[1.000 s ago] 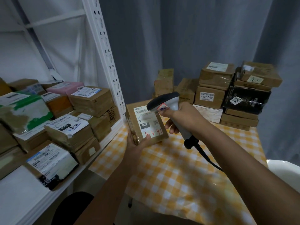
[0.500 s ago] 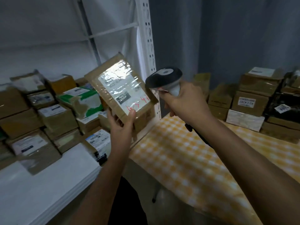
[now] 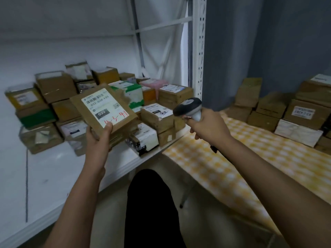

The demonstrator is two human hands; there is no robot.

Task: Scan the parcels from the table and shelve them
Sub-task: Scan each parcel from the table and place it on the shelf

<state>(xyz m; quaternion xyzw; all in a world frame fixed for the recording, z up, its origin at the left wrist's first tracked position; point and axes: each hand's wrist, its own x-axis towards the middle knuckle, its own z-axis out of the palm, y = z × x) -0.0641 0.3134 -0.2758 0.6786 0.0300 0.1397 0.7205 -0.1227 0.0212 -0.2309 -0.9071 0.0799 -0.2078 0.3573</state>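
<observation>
Here, left hand gripping labelled parcel, shelf holding stacked boxes

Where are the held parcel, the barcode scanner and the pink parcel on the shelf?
held parcel (image 3: pixel 105 106), head view, on its white label.
barcode scanner (image 3: pixel 187 105), head view, on its dark head.
pink parcel (image 3: pixel 154 84), head view, on its top face.

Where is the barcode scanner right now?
In the head view, the scanner sits right of centre, gripped by the person's right hand, above where the white shelf meets the checkered table, and right of the parcel in the left hand.
</observation>
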